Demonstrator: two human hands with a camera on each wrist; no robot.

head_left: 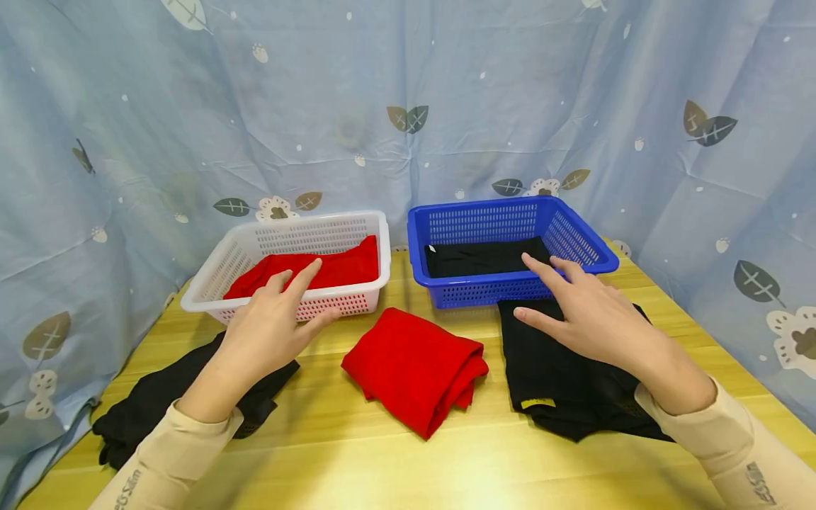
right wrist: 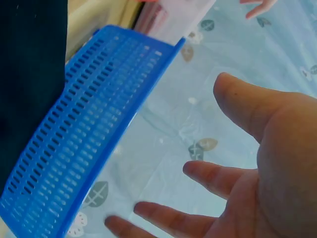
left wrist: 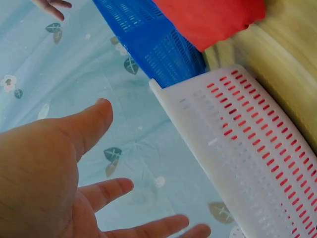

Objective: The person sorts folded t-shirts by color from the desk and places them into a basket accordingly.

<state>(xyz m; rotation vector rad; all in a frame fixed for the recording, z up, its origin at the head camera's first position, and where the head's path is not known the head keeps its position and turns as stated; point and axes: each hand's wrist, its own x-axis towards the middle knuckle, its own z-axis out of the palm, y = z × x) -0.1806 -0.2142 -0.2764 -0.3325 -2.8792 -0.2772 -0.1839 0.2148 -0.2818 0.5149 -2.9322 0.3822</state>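
Observation:
My left hand [head_left: 264, 329] hovers in front of the white basket [head_left: 287, 300], fingers spread and holding nothing. Red folded cloth [head_left: 344, 268] lies inside that basket. Below the left forearm is a crumpled black garment [head_left: 159, 386] on the table. My right hand [head_left: 589, 312] is raised over a folded black garment [head_left: 542, 368] with a yellow tag, its fingers apart and holding nothing. Behind it, the blue basket [head_left: 472, 290] contains folded black cloth [head_left: 484, 258]. Between the hands lies a folded red garment [head_left: 414, 361]. Both wrist views show spread, bare fingers.
The baskets stand side by side at the back of the wood-grain table [head_left: 357, 460]. A light blue curtain [head_left: 344, 106] with leaf prints hangs close behind them and along both sides.

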